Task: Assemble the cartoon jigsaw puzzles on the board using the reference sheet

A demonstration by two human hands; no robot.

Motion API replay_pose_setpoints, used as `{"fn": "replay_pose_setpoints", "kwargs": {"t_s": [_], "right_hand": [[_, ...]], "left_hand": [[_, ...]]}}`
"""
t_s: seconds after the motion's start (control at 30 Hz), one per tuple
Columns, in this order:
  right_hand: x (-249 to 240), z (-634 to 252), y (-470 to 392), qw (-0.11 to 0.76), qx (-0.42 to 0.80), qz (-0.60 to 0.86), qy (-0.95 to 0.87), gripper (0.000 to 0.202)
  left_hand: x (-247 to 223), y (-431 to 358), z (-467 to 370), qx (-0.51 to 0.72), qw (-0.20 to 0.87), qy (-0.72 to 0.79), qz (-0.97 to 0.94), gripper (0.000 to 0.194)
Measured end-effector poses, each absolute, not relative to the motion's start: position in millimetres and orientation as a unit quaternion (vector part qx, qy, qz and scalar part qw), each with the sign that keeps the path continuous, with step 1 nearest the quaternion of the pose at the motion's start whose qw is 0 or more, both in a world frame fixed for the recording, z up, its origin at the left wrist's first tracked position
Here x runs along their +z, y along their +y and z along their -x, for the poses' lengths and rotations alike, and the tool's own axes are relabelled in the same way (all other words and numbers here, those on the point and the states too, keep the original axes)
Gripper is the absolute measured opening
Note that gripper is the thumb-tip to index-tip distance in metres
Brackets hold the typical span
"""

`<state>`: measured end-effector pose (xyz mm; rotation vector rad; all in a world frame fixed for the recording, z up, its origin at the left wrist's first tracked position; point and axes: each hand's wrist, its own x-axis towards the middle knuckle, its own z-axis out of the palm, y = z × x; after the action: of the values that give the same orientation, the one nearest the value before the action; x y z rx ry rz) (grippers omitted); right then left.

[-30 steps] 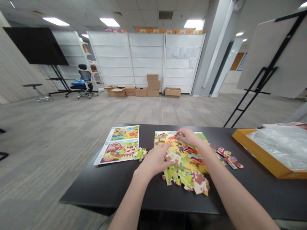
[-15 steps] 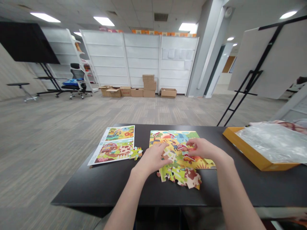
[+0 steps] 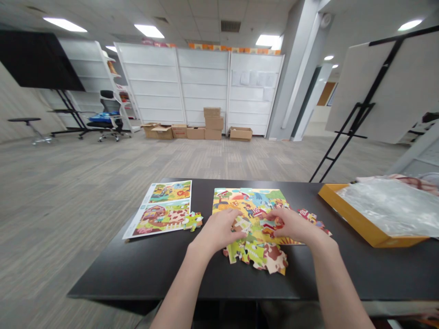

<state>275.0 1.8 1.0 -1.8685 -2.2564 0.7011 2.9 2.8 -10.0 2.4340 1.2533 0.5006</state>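
Black tabletop [image 3: 151, 265] bears a yellow, animal-printed puzzle [image 3: 252, 208]; left fingers [image 3: 237, 236] spread, right fingers [image 3: 281, 232] curled, their grip unclear.

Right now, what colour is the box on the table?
The box is yellow-orange; see the head view.

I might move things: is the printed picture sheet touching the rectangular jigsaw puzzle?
Apart: the head view shows black tabletop between the printed picture sheet and the rectangular jigsaw puzzle.

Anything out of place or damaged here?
One mild oddity: a small green jigsaw cluster overlaps the right edge of the white printed picture sheet, apart from the green-and-brown pile of pieces. No damage shows.
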Motion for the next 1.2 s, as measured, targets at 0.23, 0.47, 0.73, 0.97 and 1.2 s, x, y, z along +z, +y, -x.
{"fn": "replay_pose_setpoints", "kwargs": {"t_s": [0.23, 0.47, 0.73, 0.97, 1.2], "right_hand": [[8, -269, -5, 0.068, 0.189, 0.613, -0.764, 0.047], [-6, -281, -13, 0.100, 0.146, 0.601, -0.779, 0.039], [42, -262, 22, 0.153, 0.088, 0.544, -0.820, 0.039], [48, -201, 114, 0.097, 0.065, 0.489, -0.865, 0.043], [24, -177, 154, 0.018, 0.090, 0.487, -0.869, 0.047]], "left_hand": [[-7, -4, 3, 0.146, 0.168, 0.444, -0.868, 0.040], [1, -9, 6, 0.131, 0.158, 0.448, -0.870, 0.035], [9, -13, 5, 0.113, 0.158, 0.446, -0.874, 0.022], [10, -13, 6, 0.125, 0.160, 0.458, -0.865, 0.024], [7, -9, 4, 0.126, 0.157, 0.463, -0.863, 0.020]]}}
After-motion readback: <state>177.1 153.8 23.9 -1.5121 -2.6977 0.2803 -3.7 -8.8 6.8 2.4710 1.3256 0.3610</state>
